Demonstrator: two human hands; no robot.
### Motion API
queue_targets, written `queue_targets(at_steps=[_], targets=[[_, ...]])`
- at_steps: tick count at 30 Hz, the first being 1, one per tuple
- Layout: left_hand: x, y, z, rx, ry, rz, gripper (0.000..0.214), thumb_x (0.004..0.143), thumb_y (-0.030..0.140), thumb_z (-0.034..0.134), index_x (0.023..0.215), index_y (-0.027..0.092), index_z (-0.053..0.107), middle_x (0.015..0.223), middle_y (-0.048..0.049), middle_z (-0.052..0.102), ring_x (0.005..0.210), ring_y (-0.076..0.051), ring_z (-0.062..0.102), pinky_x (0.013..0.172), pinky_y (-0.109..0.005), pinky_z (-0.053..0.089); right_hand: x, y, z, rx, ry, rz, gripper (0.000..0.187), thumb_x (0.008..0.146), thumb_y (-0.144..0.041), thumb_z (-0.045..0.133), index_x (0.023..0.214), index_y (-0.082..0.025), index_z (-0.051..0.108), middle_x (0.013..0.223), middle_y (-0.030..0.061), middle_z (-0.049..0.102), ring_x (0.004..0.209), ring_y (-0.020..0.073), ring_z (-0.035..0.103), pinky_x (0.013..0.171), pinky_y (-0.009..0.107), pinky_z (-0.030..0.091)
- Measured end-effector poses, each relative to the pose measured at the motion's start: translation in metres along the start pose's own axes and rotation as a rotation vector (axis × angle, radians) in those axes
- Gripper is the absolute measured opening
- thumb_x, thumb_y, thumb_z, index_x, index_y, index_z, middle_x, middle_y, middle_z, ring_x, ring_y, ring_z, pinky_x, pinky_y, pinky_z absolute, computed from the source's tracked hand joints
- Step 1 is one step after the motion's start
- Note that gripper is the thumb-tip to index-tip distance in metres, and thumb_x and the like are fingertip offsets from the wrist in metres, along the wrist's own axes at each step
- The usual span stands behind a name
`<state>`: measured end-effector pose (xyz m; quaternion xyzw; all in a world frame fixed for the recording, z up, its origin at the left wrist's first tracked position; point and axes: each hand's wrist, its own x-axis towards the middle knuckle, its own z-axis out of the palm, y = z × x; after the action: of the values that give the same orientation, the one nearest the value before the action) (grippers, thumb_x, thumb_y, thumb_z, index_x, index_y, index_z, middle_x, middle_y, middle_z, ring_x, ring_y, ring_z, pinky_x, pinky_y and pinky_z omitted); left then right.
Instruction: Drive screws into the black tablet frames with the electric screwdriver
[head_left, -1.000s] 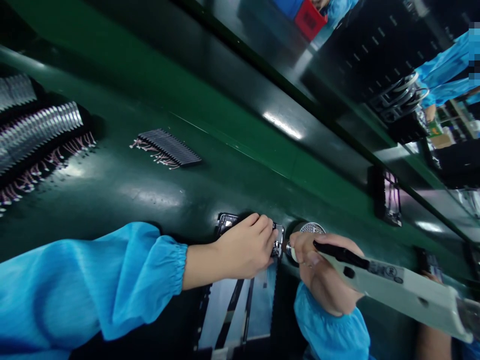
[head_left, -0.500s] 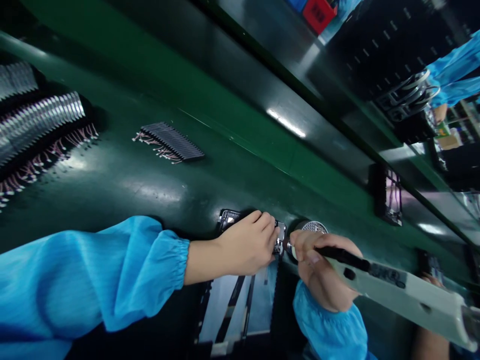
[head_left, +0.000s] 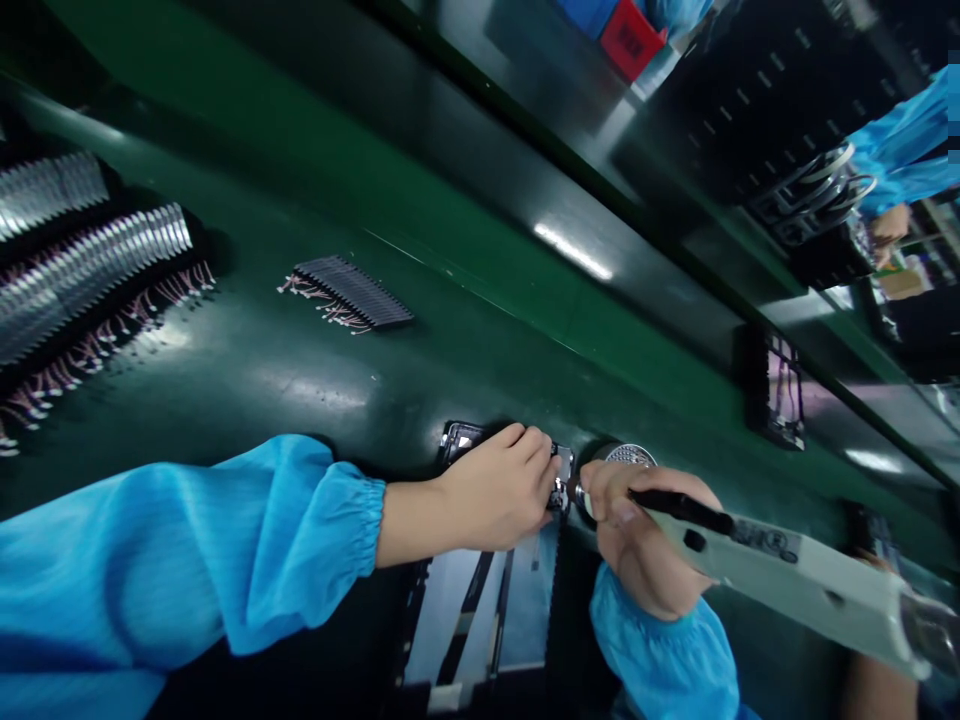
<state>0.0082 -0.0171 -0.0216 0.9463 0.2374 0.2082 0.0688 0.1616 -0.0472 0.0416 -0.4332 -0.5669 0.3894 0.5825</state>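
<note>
An opened tablet-like device (head_left: 526,600) with a dark frame and black ribbon strips lies at the lower middle. My left hand (head_left: 499,488) rests across its upper end, fingers curled together and pressed on its edge; what lies beneath them is hidden. My right hand (head_left: 649,535) is wrapped round a pale electric screwdriver (head_left: 817,580), held tilted, with its body reaching to the lower right. The driver's nose is at the device's top right corner, by a small metal part. Whether the tip touches a screw cannot be made out. Just behind my right fingers stands a round, perforated metal-topped container (head_left: 631,455).
On the green bench (head_left: 300,370), a small stack of dark wired modules (head_left: 356,290) lies behind. Longer rows of wired modules (head_left: 97,270) are at the left. A raised ledge holds another device (head_left: 784,390) and a red bin (head_left: 632,38). A co-worker's sleeve (head_left: 907,140) shows beyond.
The view has shifted slightly, so the module stacks appear a little further right and lower. Both hands, the screwdriver and the device keep nearly the same positions relative to each other.
</note>
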Motion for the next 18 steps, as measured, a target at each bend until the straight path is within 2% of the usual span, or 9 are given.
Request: queue_targets(at_steps=[3, 6, 10, 13, 16, 18], targets=[[0.0, -0.001, -0.002, -0.002, -0.023, -0.001, 0.052, 0.101, 0.044, 0.051, 0.125, 0.0, 0.065, 0.117, -0.0261, 0.069, 0.106, -0.035, 0.062, 0.086, -0.046, 0.046, 0.002, -0.001, -0.001, 0.011, -0.012, -0.001, 0.032, 0.086, -0.009, 0.062, 0.112, -0.025, 0.069, 0.062, -0.0041, 0.056, 0.054, 0.0142, 0.053, 0.066, 0.036, 0.051], [-0.002, -0.002, -0.004, 0.023, -0.037, -0.018, 0.055, 0.101, 0.047, 0.049, 0.128, 0.002, 0.064, 0.124, -0.0257, 0.067, 0.108, -0.035, 0.061, 0.087, -0.046, 0.046, 0.007, -0.01, -0.014, 0.0, 0.034, -0.048, 0.037, 0.083, -0.01, 0.061, 0.116, -0.025, 0.068, 0.06, -0.0045, 0.056, 0.051, 0.0147, 0.052, 0.061, 0.034, 0.049], [-0.006, -0.003, -0.003, 0.048, 0.0, 0.022, 0.045, 0.1, 0.044, 0.052, 0.127, 0.012, 0.066, 0.135, -0.0223, 0.062, 0.105, -0.034, 0.063, 0.088, -0.047, 0.047, 0.018, -0.029, -0.052, -0.085, 0.258, -0.148, 0.035, 0.072, -0.012, 0.061, 0.105, -0.021, 0.067, 0.056, -0.0044, 0.057, 0.046, 0.0155, 0.05, 0.059, 0.036, 0.049], [-0.007, -0.005, 0.001, 0.061, 0.003, 0.044, 0.037, 0.101, 0.041, 0.053, 0.123, 0.015, 0.069, 0.137, -0.0204, 0.061, 0.103, -0.032, 0.063, 0.086, -0.047, 0.049, 0.022, -0.034, -0.084, -0.115, 0.432, -0.157, 0.03, 0.066, -0.013, 0.065, 0.095, -0.019, 0.063, 0.052, -0.0056, 0.053, 0.044, 0.015, 0.048, 0.057, 0.034, 0.047], [-0.006, -0.01, -0.001, 0.09, -0.023, 0.066, 0.032, 0.101, 0.036, 0.053, 0.115, 0.013, 0.071, 0.133, -0.019, 0.063, 0.101, -0.03, 0.065, 0.084, -0.046, 0.052, 0.023, -0.03, -0.107, -0.106, 0.521, -0.136, 0.027, 0.064, -0.014, 0.068, 0.09, -0.019, 0.061, 0.05, -0.0069, 0.051, 0.044, 0.0147, 0.049, 0.058, 0.034, 0.047], [-0.006, -0.01, -0.009, 0.106, -0.04, 0.066, 0.031, 0.099, 0.035, 0.056, 0.111, 0.012, 0.072, 0.132, -0.0197, 0.065, 0.104, -0.031, 0.066, 0.088, -0.048, 0.054, 0.023, -0.025, -0.117, -0.104, 0.564, -0.147, 0.026, 0.064, -0.014, 0.068, 0.089, -0.019, 0.061, 0.05, -0.0072, 0.051, 0.044, 0.0144, 0.049, 0.059, 0.034, 0.048]])
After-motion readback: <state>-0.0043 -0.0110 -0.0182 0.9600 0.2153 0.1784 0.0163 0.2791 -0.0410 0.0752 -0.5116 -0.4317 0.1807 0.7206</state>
